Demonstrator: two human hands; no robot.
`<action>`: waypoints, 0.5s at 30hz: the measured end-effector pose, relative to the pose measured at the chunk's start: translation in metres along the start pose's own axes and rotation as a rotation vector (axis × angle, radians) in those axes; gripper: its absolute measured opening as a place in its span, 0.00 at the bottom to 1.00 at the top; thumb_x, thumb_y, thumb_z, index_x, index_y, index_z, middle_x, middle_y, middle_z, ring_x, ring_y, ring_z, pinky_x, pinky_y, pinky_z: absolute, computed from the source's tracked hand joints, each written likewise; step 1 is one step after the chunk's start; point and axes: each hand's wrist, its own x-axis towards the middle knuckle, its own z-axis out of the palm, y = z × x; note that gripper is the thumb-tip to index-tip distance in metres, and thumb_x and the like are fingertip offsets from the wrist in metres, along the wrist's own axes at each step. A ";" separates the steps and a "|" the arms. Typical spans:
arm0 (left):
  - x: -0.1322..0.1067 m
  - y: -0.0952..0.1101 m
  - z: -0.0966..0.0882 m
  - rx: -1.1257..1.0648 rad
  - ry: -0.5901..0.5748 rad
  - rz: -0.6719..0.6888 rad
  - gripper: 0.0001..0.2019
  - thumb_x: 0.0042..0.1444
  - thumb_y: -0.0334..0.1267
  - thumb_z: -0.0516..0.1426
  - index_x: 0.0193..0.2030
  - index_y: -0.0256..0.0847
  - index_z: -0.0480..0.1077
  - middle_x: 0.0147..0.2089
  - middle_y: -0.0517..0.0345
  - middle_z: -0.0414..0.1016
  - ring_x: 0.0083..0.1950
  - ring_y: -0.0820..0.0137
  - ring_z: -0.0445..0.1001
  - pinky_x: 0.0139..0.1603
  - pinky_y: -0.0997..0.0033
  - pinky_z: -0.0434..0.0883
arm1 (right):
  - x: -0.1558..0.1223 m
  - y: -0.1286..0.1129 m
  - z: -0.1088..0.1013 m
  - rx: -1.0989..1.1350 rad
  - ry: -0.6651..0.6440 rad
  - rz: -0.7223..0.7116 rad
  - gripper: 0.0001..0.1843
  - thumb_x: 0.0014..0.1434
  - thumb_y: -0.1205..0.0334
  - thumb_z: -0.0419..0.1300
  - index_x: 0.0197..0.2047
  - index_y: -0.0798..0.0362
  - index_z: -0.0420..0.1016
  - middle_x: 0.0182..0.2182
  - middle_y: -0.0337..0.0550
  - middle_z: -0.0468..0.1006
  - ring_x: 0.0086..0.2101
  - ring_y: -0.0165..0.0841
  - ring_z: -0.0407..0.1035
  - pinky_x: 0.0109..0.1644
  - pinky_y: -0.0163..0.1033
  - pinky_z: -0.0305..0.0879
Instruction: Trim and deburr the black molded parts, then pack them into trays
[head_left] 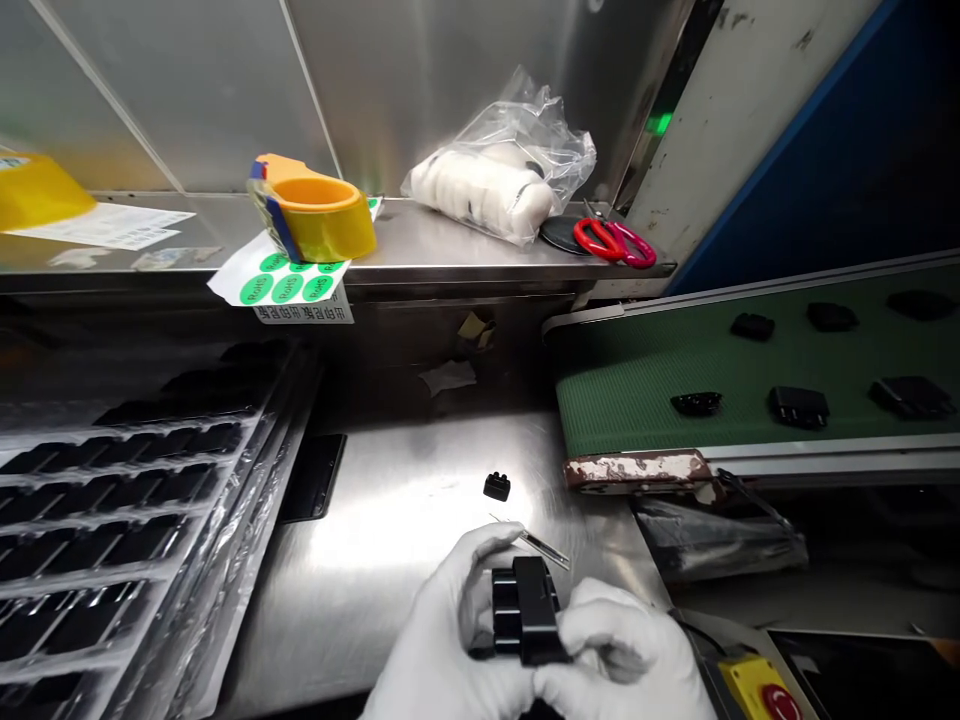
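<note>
A black plastic part (534, 612) with rounded ridges on its left side is held up over the metal bench. My left hand (457, 630), in a white glove, wraps round it from the left, thumb at its far end. From the right, my gloved right hand (626, 650) pinches the part's near right edge, fingers curled. Just beyond my left thumb lies a slim metal tool with a pointed tip (546, 549), perhaps tweezers. A small black piece with knobs on top (496, 487) rests farther back on the bench.
Stacked clear trays (217, 560) of black parts stand left, beside a flat black plate (315, 478). A green conveyor (622, 375) carries several black parts at right. The back shelf holds a tape dispenser (322, 215), bagged white rolls (487, 185) and red scissors (611, 240). A red button (780, 702) sits lower right.
</note>
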 end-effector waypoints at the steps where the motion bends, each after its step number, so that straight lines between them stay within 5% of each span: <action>1: -0.001 0.001 0.000 -0.017 -0.030 -0.011 0.36 0.35 0.18 0.65 0.52 0.47 0.64 0.43 0.58 0.76 0.45 0.60 0.76 0.51 0.62 0.70 | -0.001 0.003 -0.001 -0.047 -0.001 -0.059 0.10 0.42 0.59 0.74 0.21 0.51 0.78 0.18 0.34 0.63 0.20 0.28 0.59 0.24 0.35 0.51; 6: -0.005 0.001 -0.006 -0.094 -0.102 0.021 0.36 0.40 0.16 0.61 0.54 0.49 0.62 0.49 0.56 0.74 0.50 0.61 0.74 0.55 0.62 0.69 | 0.000 0.008 -0.007 -0.205 -0.035 -0.197 0.11 0.50 0.53 0.69 0.23 0.50 0.79 0.18 0.35 0.63 0.20 0.30 0.61 0.25 0.36 0.54; 11: -0.007 -0.001 -0.007 -0.090 -0.067 0.072 0.30 0.41 0.19 0.59 0.52 0.47 0.66 0.39 0.61 0.73 0.37 0.70 0.72 0.50 0.65 0.69 | 0.004 0.009 -0.014 -0.208 -0.204 -0.258 0.03 0.52 0.65 0.66 0.28 0.49 0.80 0.20 0.35 0.66 0.22 0.30 0.65 0.27 0.35 0.58; 15: -0.008 0.005 -0.006 -0.011 -0.059 0.072 0.26 0.38 0.17 0.59 0.45 0.44 0.70 0.34 0.62 0.73 0.34 0.71 0.71 0.41 0.70 0.70 | 0.004 0.017 -0.014 -0.248 -0.251 -0.291 0.10 0.47 0.75 0.62 0.29 0.51 0.79 0.21 0.36 0.69 0.24 0.31 0.68 0.29 0.35 0.60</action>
